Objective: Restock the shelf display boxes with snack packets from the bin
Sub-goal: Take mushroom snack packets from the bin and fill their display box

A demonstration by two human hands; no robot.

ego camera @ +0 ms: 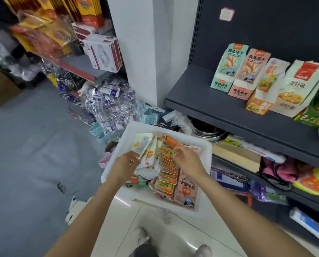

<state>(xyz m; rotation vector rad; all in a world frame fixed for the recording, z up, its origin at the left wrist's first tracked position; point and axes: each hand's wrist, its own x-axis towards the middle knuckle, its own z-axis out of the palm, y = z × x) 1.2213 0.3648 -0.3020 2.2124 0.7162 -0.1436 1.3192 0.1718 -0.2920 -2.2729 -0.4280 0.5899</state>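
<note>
Both hands down in white bin (118,154), left hand (126,163) gripping pale packet fan (145,147), right hand (187,160) pinching orange packet row (167,164), likely gathering for display boxes (240,75) above bin.

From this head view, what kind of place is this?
Most likely a small shop or its stockroom: dark retail shelving with upright snack display boxes, a white bin of snack packets, and packaged goods heaped on the floor.
</note>
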